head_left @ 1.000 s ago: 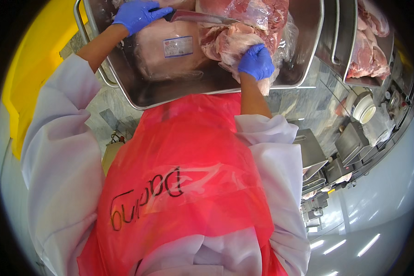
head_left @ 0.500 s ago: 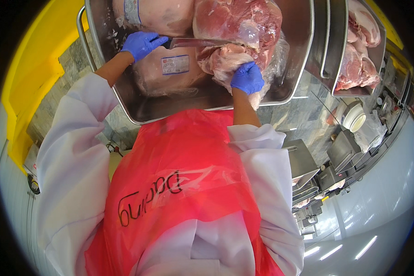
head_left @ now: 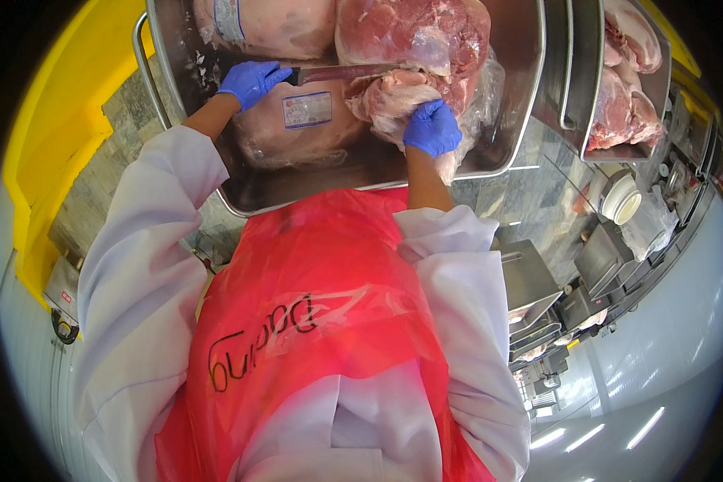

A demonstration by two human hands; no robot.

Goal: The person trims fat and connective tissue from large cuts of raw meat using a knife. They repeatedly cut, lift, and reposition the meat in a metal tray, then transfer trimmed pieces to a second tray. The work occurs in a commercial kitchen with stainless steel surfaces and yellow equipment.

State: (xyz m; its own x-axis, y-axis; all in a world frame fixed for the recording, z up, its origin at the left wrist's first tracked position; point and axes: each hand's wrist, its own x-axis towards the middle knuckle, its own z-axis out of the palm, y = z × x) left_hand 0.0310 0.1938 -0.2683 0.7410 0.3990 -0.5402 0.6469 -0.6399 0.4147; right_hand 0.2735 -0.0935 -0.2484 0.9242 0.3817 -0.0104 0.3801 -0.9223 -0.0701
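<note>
The steel tub (head_left: 281, 180) is smooth and dull grey with rounded corners. In the tub's right half sits a large cut of meat (head_left: 410, 32), bulging, wet and deep pink under a glossy membrane; beside it, nearer the tub's near wall, is a pale flap (head_left: 394, 100), fatty, ragged and folded. The tub's left half holds a near slab (head_left: 269, 132) and a far slab (head_left: 281, 32), both plump, pale and sealed in creased clear film. Loose plastic (head_left: 490, 100) crumples toward the tub's right wall.

Over the tub's left half, the blue-gloved left hand (head_left: 255, 83) is closed around the dark handle of a knife (head_left: 329, 74), its long, thin blade pointing to the tub's right wall, along the flap's far side. The right hand (head_left: 432, 128), also gloved, grips the flap, which spreads from the fist toward the tub's left end. Whether the edge has entered the meat is hard to tell.
</note>
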